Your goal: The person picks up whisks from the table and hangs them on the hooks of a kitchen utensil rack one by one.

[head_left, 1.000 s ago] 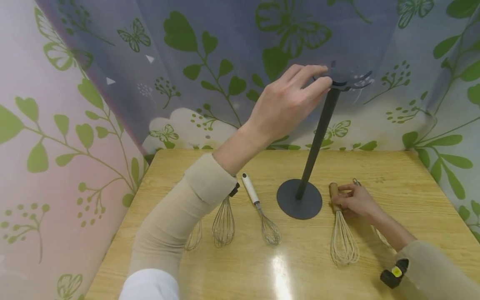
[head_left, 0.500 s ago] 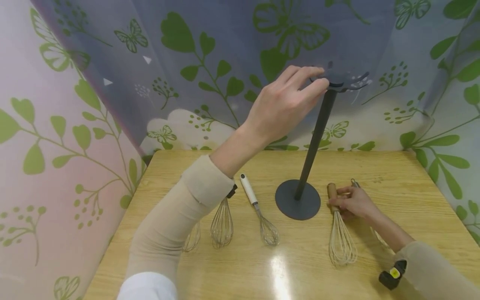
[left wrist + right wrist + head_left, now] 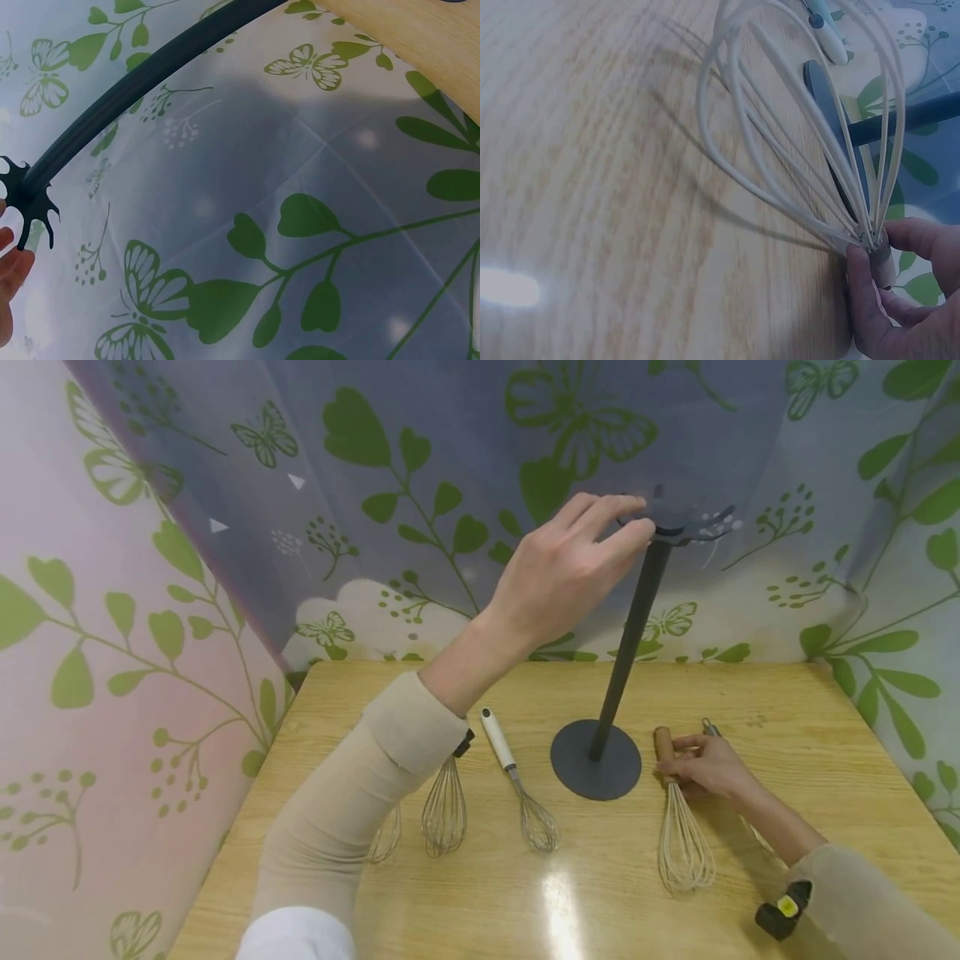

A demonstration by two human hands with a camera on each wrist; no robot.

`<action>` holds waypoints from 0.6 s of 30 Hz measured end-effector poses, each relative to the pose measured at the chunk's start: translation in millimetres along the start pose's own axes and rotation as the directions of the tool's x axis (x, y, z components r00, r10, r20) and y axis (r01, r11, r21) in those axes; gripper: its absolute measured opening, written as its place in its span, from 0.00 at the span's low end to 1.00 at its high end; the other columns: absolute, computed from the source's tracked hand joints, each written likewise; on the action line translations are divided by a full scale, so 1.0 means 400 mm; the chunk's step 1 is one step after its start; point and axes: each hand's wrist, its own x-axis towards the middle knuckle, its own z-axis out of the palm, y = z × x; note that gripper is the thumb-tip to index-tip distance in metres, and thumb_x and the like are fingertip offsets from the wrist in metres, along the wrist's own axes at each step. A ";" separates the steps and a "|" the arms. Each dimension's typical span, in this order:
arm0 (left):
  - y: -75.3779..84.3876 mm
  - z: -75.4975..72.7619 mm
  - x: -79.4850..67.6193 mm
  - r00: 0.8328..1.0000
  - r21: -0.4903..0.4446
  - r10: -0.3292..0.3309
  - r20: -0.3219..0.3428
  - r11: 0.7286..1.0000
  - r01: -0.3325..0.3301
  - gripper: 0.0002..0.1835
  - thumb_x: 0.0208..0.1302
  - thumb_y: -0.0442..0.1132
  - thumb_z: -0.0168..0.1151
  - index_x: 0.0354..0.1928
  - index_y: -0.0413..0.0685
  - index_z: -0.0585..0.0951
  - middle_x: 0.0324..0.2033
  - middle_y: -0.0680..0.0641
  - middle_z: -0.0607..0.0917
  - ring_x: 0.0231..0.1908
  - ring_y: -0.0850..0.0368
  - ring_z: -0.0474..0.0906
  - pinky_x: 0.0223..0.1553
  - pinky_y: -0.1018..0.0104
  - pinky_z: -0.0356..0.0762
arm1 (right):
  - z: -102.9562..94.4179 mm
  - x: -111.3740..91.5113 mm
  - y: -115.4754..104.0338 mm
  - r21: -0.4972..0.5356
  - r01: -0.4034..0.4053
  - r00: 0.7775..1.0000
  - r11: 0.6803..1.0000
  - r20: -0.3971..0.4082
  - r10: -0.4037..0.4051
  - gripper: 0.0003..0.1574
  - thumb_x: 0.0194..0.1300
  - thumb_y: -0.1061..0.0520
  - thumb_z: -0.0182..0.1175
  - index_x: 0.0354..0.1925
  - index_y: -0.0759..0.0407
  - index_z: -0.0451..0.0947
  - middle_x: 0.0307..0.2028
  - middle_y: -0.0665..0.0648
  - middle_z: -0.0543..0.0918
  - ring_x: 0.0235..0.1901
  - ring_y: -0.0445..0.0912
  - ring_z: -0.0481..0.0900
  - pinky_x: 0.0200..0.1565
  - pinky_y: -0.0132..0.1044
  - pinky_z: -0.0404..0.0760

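My left hand (image 3: 566, 560) is raised at the hooked top of a dark hook stand (image 3: 636, 635), thumb and fingertips pinching its near hooks. In the left wrist view, fingers (image 3: 13, 274) meet the prongs of the hook ring (image 3: 30, 202) at the left edge. Low on the right, my right hand (image 3: 712, 766) pinches the wooden handle of a whisk (image 3: 686, 852) with pale wires. The right wrist view shows thumb and finger at the handle's end, just below the wire loops (image 3: 742, 112), which lean over the table.
A white-handled whisk (image 3: 501, 743) lies left of the stand's round base (image 3: 596, 777). Farther left are a wire whisk (image 3: 444, 818) and another (image 3: 386, 839), both partly behind the left arm. Behind the right hand shows a metal handle end (image 3: 709, 727). Patterned cloth borders the wooden table (image 3: 450, 910).
The view shifts slightly. Both hands keep their places on the stand and the wooden-handled whisk.
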 end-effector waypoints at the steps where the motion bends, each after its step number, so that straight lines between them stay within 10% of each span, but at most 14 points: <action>1: 0.000 0.000 -0.001 1.000 -0.002 -0.002 -0.002 1.000 0.002 0.21 0.87 0.42 0.42 0.49 0.50 0.87 0.56 0.45 0.89 0.54 0.52 0.86 0.50 0.68 0.89 | 0.001 0.001 0.000 0.004 0.001 1.000 1.000 -0.001 -0.001 0.52 0.71 0.53 0.70 0.76 0.79 0.56 0.46 0.57 0.85 0.36 0.39 0.87 0.42 0.38 0.92; 12: 0.001 -0.001 -0.004 1.000 0.000 0.006 -0.015 1.000 -0.006 0.21 0.87 0.41 0.41 0.48 0.50 0.87 0.49 0.46 0.90 0.51 0.52 0.86 0.48 0.69 0.88 | -0.002 -0.017 -0.010 -0.029 0.044 0.998 0.999 -0.033 -0.045 0.50 0.71 0.53 0.69 0.76 0.79 0.56 0.53 0.66 0.85 0.36 0.38 0.86 0.40 0.37 0.92; 18: 0.002 0.004 -0.005 0.999 -0.003 0.011 -0.040 1.000 -0.011 0.21 0.86 0.40 0.41 0.47 0.50 0.87 0.44 0.47 0.88 0.49 0.52 0.86 0.44 0.68 0.88 | -0.005 -0.024 -0.017 -0.028 0.064 0.995 0.998 -0.071 -0.066 0.50 0.71 0.53 0.69 0.77 0.75 0.57 0.44 0.55 0.86 0.35 0.38 0.85 0.38 0.36 0.89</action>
